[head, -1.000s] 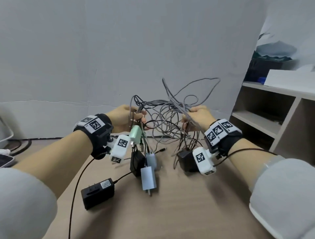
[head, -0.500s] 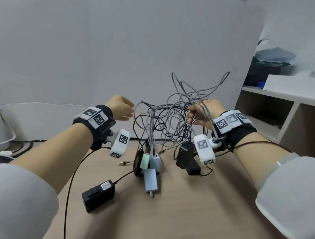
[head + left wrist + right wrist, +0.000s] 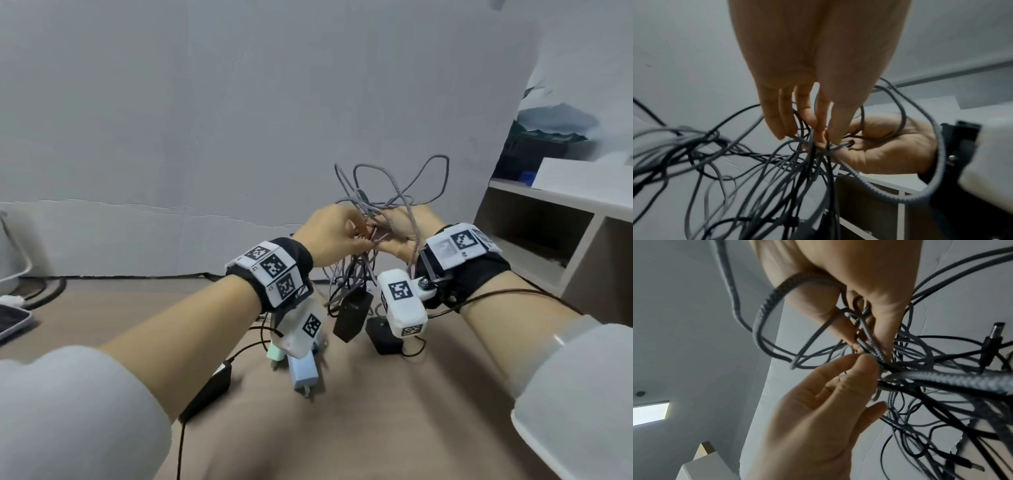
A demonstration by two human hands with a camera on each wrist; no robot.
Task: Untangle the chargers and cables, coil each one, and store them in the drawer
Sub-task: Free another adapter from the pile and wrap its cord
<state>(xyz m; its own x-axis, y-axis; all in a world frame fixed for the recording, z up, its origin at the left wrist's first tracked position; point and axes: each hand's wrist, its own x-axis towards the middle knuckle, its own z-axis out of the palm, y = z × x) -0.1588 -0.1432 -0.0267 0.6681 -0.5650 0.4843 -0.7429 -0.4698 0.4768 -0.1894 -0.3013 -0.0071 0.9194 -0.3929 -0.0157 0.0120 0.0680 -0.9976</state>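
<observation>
A tangle of grey braided and black cables (image 3: 394,186) is held up over the wooden table (image 3: 394,428). My right hand (image 3: 390,240) grips a bunch of its strands (image 3: 869,335), fingers curled round them. Meeting it from the left, my left hand (image 3: 363,240) pinches strands at the knot between thumb and fingers (image 3: 824,134). Under the hands hang a black charger (image 3: 352,315), a light blue charger (image 3: 303,373) and a mint green one (image 3: 275,353). Another black charger (image 3: 383,337) lies on the table. A black adapter (image 3: 209,390) lies under my left forearm. No drawer is in view.
An open shelf unit (image 3: 548,240) stands at the right, with a white box on top. The grey wall is close behind the hands. A white object (image 3: 13,270) and dark cords sit at the far left edge of the table.
My left hand, free half a second ago, has moved right and taken hold of the tangle beside my right hand. The camera view has tilted and the chargers have swung.
</observation>
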